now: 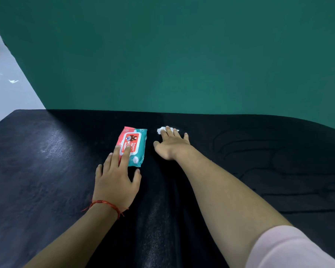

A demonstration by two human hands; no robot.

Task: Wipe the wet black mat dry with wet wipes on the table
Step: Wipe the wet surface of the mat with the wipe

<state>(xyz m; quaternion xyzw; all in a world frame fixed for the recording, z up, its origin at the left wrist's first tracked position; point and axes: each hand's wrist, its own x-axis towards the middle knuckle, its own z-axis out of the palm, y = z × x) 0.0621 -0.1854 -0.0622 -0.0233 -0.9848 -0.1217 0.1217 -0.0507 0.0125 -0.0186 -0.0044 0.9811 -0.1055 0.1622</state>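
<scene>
- Green wall point(182, 55) fills the background beyond the far edge of the surface, and a strip of pale floor point(6, 89) shows at the far left.
- The black mat point(46, 161) covers everything in front of me, with a dull sheen on its left part and curved streaks on its right part.
- A pack of wet wipes point(135, 140), red and teal, lies flat on the mat near the middle.
- My left hand point(116, 180) has its fingers straight and spread. Two fingertips rest on the near end of the pack without closing round it.
- A red string bracelet point(104, 203) sits on my left wrist.
- My right hand point(172, 145) lies flat, just right of the pack. Its straight fingers press a crumpled white wipe point(161, 130) onto the mat near the far edge.
- A pink sleeve point(290, 248) covers my right upper arm.
</scene>
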